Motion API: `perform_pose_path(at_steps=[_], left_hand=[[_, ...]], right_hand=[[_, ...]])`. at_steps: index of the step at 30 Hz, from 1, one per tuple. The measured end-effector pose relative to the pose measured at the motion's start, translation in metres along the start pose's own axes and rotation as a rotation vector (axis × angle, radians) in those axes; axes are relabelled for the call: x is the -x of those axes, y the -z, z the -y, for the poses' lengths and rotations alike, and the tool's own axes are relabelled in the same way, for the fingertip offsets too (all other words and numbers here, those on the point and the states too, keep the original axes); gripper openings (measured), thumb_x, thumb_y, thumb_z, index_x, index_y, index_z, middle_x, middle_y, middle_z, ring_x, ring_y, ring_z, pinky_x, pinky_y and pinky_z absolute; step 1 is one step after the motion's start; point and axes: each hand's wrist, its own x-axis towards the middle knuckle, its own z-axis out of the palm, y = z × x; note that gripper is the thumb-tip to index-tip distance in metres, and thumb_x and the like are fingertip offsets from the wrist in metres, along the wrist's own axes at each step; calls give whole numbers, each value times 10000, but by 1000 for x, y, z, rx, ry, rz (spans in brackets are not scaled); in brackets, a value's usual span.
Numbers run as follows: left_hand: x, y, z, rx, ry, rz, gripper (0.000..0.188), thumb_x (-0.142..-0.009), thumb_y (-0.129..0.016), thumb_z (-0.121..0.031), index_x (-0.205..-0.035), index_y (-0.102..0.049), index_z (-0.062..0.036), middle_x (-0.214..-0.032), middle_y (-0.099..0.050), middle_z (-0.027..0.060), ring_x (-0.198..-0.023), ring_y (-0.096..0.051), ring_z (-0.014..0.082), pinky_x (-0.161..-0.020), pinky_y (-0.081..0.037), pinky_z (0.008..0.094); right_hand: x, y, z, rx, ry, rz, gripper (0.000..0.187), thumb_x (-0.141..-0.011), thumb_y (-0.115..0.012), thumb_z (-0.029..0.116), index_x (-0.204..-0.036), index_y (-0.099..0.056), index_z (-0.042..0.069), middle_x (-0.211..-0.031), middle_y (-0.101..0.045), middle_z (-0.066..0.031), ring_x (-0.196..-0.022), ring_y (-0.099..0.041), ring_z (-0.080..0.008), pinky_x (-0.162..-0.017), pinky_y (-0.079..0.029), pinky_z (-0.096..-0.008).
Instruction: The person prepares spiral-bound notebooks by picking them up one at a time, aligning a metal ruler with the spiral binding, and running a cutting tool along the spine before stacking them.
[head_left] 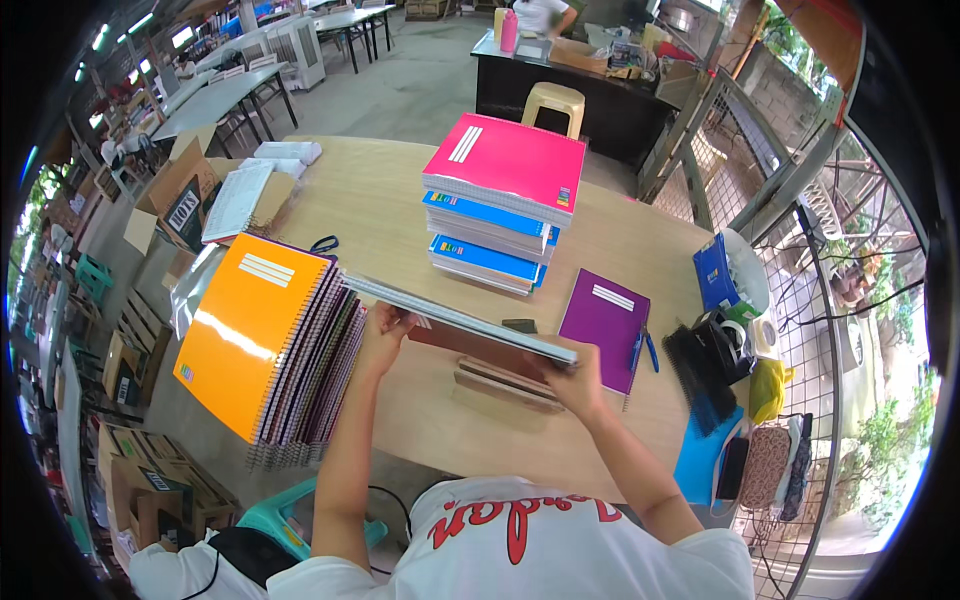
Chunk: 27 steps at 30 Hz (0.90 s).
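Between both hands I hold a notebook (470, 347) tilted up on edge, its pale page edges on top and a brown cover toward me. My left hand (386, 335) grips its left end, and my right hand (572, 378) grips the right end. Just below it, brown flat blocks (505, 387) lie on the table. To the left stands a tall stack of spiral notebooks with an orange notebook (240, 325) on top. Beyond my hands rises another stack, a pink notebook (510, 165) over blue notebooks (490, 258). A purple notebook (600, 320) lies flat to the right.
Blue pens (643, 350) rest by the purple notebook. Dark scissors (325, 244) lie behind the orange stack. Along the right edge are black spiral coils (697, 380), a tape dispenser (725, 342) and a yellow bag (770, 390). An open cardboard box (180, 205) sits far left.
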Motion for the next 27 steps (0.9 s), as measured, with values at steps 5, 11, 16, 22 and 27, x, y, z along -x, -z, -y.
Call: perform_pose_path(at_steps=[5,11,16,22,27], left_hand=[[13,24,41,54,75,-51,364,-866,-682,36,-1201,-562,-38,-1077,-634,31,-1019,-594,136,-924,-474,297],[28,36,82,17,127,-8,379,-865,-687,36,-1214,-552,-22,-1164,-622,44,-1096,-580,134,-970,-446,290],[56,-7,105,21,281,128,394,-856,-659,77,-1219,-542,-25,-1215,-620,71,-1154,-579,149,-1043,-425,309],[64,-62,93,72,306,259,537,-829,-568,92,-1333,-440,-40,-1438,-498,178,-1361,-458,247,-1132,-359,360],[105,-34,124,-523,49,-123,737,-857,-611,-54,-1524,-297,-60,-1538,-348,249,-1446,-329,300,-1180,-250,466]], right_hand=[[-1,-36,-25,29,44,-50,186,-833,-751,22,-1017,-747,3,-860,-759,-68,-742,-615,-67,-681,-526,-284],[7,-45,-56,33,11,16,203,-819,-727,-3,-1020,-748,25,-843,-758,-93,-779,-673,-99,-713,-538,-294],[50,-5,-97,215,208,-12,315,-778,-744,-1,-1085,-738,70,-1036,-743,-109,-950,-689,-171,-767,-517,-334],[89,26,-190,-421,-295,98,623,-800,-754,7,-1382,-530,4,-1324,-620,-140,-1148,-628,-228,-995,-503,-374],[47,12,-197,-261,-246,122,654,-662,-911,93,-1238,-611,17,-1246,-651,-100,-1112,-631,-226,-974,-527,-390]])
